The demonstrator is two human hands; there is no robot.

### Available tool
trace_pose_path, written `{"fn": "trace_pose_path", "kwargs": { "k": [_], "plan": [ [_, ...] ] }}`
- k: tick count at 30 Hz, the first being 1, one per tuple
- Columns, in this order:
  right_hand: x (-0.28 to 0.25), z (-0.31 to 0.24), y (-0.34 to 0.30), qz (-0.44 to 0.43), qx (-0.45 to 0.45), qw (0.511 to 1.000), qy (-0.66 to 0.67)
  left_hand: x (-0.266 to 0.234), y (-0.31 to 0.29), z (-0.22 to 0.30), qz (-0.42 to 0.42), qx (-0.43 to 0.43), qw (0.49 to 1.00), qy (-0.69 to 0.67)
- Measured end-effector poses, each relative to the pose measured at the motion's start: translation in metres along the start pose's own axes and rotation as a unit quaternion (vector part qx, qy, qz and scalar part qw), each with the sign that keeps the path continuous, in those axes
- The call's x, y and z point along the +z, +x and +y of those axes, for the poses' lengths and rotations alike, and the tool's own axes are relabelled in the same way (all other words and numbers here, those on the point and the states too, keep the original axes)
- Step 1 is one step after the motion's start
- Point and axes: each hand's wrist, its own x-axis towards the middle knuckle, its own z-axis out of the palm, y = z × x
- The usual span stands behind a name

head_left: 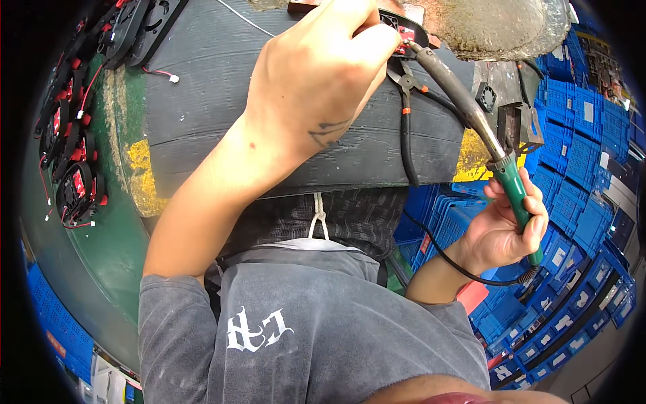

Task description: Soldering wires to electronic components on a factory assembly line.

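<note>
My right hand (501, 232) is wrapped round the green handle of a soldering iron (517, 192). The iron's metal shaft slants up and to the left, and its tip meets or nearly meets a small red circuit board (406, 34) in a black plastic housing (418, 28) at the top. Beside that board my left hand (316, 74) is closed, knuckles up; its fingertips and whatever they pinch are hidden. A thin pale wire (245, 17) runs toward this hand from the upper left. Just below the housing lie cutting pliers (406, 84) with black and orange handles.
Black housings with red boards and wires (77, 185) line the green surface at left. A small black fan (486, 96) and a metal bracket (509, 124) sit at the right of the dark mat (202, 121). Blue crates (562, 141) are stacked on the right. The iron's cord (437, 249) hangs below.
</note>
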Motion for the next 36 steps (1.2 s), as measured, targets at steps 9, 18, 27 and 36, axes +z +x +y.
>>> {"fn": "trace_pose_path", "kwargs": {
  "k": [9, 18, 27, 36],
  "plan": [
    [0.0073, 0.0014, -0.0006, 0.037, -0.009, 0.999, -0.017, -0.0012, -0.0031, -0.0022, 0.002, -0.006, 1.000, -0.003],
    [0.0033, 0.0000, -0.0015, 0.028, -0.008, 0.999, -0.014, -0.0020, -0.0071, -0.0011, 0.004, 0.007, 1.000, 0.001],
    [-0.0013, -0.0011, -0.0005, 0.051, -0.009, 0.998, -0.026, 0.0022, -0.0075, -0.0037, 0.019, 0.014, 1.000, 0.001],
    [0.0017, -0.0022, 0.0009, 0.000, 0.001, 1.000, -0.010, -0.0025, -0.0044, -0.0030, -0.001, 0.010, 1.000, -0.004]
  ]
}}
